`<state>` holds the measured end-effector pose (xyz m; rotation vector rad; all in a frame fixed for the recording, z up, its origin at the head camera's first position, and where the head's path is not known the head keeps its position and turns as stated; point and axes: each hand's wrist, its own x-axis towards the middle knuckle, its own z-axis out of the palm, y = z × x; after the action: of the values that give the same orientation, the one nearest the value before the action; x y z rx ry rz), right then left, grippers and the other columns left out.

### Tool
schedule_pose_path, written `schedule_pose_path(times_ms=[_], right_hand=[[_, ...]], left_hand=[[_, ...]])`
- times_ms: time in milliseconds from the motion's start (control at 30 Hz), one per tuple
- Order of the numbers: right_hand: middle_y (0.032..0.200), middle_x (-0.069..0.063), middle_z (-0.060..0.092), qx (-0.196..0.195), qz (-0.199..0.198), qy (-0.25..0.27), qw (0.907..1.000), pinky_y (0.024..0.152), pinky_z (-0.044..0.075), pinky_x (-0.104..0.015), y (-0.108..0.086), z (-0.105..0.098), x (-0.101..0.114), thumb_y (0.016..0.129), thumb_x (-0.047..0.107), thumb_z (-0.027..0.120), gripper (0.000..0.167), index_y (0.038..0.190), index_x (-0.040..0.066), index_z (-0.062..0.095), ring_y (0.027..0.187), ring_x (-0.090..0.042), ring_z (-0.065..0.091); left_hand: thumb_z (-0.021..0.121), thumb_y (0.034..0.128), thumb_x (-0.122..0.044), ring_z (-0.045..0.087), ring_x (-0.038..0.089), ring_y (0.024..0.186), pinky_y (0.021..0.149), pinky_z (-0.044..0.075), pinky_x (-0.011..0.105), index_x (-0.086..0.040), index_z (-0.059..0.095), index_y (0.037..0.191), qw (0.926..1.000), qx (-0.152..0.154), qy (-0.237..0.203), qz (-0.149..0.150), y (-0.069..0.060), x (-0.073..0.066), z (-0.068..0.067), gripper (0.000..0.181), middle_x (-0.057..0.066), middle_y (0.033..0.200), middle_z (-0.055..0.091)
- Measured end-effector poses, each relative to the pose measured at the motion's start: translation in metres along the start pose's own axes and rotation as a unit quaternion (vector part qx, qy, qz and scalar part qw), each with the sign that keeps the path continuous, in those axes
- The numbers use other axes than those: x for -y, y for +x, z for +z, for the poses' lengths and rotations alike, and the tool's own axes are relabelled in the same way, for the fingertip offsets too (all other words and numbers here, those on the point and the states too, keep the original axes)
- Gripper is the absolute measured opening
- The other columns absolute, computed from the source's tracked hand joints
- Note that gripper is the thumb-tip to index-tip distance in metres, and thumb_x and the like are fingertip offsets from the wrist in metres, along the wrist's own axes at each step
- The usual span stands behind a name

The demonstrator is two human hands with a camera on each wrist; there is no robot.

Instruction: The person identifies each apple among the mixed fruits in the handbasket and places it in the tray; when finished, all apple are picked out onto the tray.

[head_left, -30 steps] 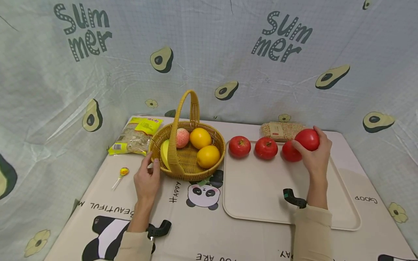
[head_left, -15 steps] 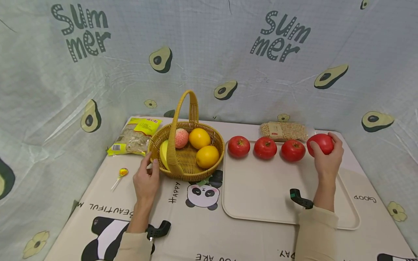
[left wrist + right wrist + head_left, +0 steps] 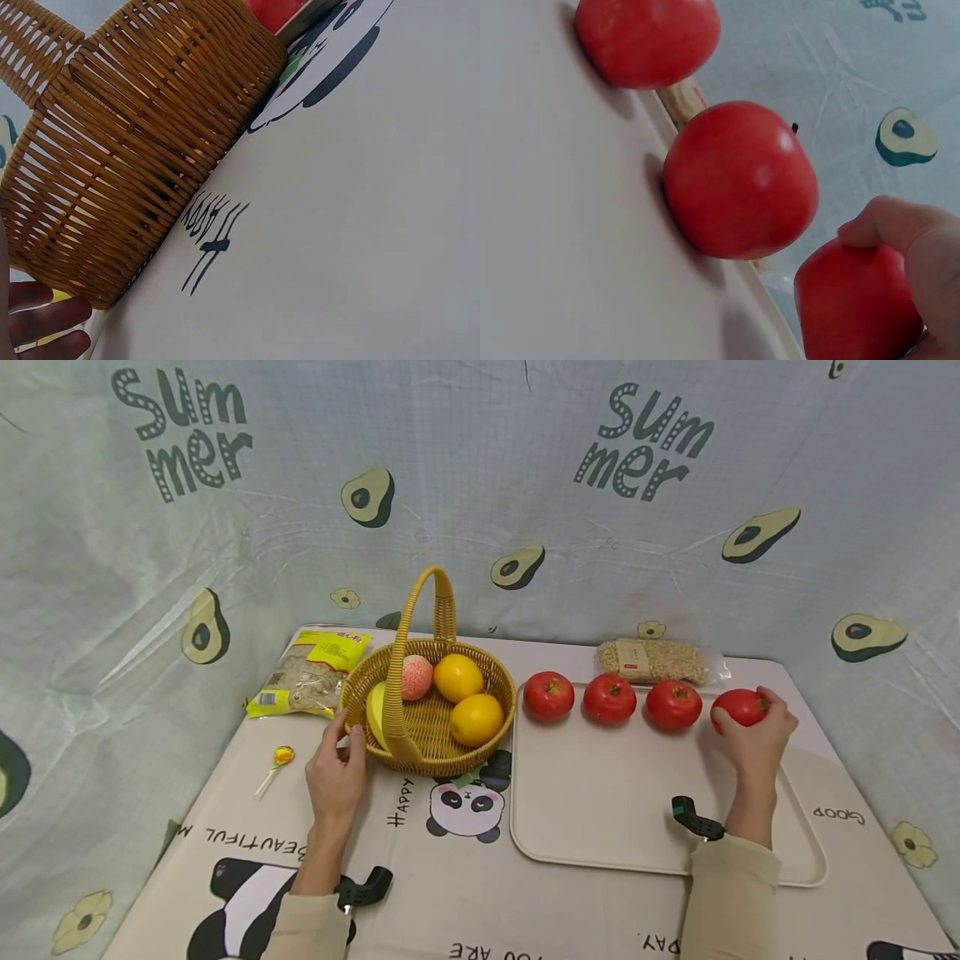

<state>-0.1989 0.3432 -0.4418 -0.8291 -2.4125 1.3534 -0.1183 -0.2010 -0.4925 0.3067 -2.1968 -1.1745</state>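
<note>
In the head view my right hand (image 3: 756,739) grips a red apple (image 3: 738,706) at the tray's far right corner. The right wrist view shows my thumb on this apple (image 3: 855,304); I cannot tell whether it touches the tray. Three more apples line the back of the beige tray (image 3: 600,802). My left hand (image 3: 337,772) holds the left front side of a yellow wicker basket (image 3: 431,764), thumb at the rim and fingers along the outside. Inside lie two orange-yellow fruits (image 3: 477,720), a bumpy pink fruit (image 3: 417,677) and a yellow banana-like fruit (image 3: 377,714), partly hidden.
A yellow food bag (image 3: 307,672) lies behind the basket's left side, and a lollipop (image 3: 279,764) is left of my left hand. A clear pack of grains (image 3: 656,662) lies behind the tray. Hanging cloth (image 3: 450,485) encloses the table's back and sides.
My right hand has carried its apple rightward and lowered it toward the tray corner, uncovering the third apple. My left hand and the basket have stayed in place.
</note>
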Motion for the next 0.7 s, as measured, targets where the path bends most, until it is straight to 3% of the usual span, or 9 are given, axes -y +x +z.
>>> schedule_pose_path(times_ms=[200, 433, 700], right_hand=[[0.165, -0.017, 0.01, 0.026, -0.016, -0.039, 0.9988, 0.115, 0.035, -0.06, 0.003, 0.002, -0.009, 0.093, 0.025, 0.064, 0.086, 0.161, 0.016, 0.012, 0.153, -0.039, 0.017], [0.165, -0.019, 0.005, 0.049, -0.005, -0.057, 0.9972, 0.114, 0.034, -0.063, 0.001, 0.001, -0.013, 0.094, 0.023, 0.066, 0.09, 0.161, 0.014, 0.007, 0.153, -0.042, 0.013], [0.165, -0.023, 0.007, 0.071, -0.019, -0.07, 0.9948, 0.115, 0.031, -0.064, 0.003, -0.001, -0.013, 0.094, 0.023, 0.067, 0.094, 0.161, 0.01, 0.002, 0.152, -0.046, 0.014]], left_hand=[[0.053, 0.103, -0.031, 0.074, 0.035, 0.081, 0.067, 0.036, -0.005, -0.011, 0.059, 0.139, 1.0, 0.002, -0.001, -0.003, 0.0, 0.0, 0.0, 0.042, 0.017, 0.129, 0.068], [0.054, 0.1026, -0.03, 0.074, 0.034, 0.077, 0.066, 0.036, -0.004, -0.011, 0.06, 0.138, 1.0, 0.0, -0.005, 0.001, -0.001, 0.0, 0.0, 0.041, 0.019, 0.123, 0.07], [0.056, 0.1016, -0.028, 0.074, 0.033, 0.077, 0.066, 0.036, -0.004, -0.01, 0.062, 0.136, 0.9999, -0.009, -0.003, 0.004, -0.001, -0.001, -0.001, 0.04, 0.019, 0.119, 0.072]])
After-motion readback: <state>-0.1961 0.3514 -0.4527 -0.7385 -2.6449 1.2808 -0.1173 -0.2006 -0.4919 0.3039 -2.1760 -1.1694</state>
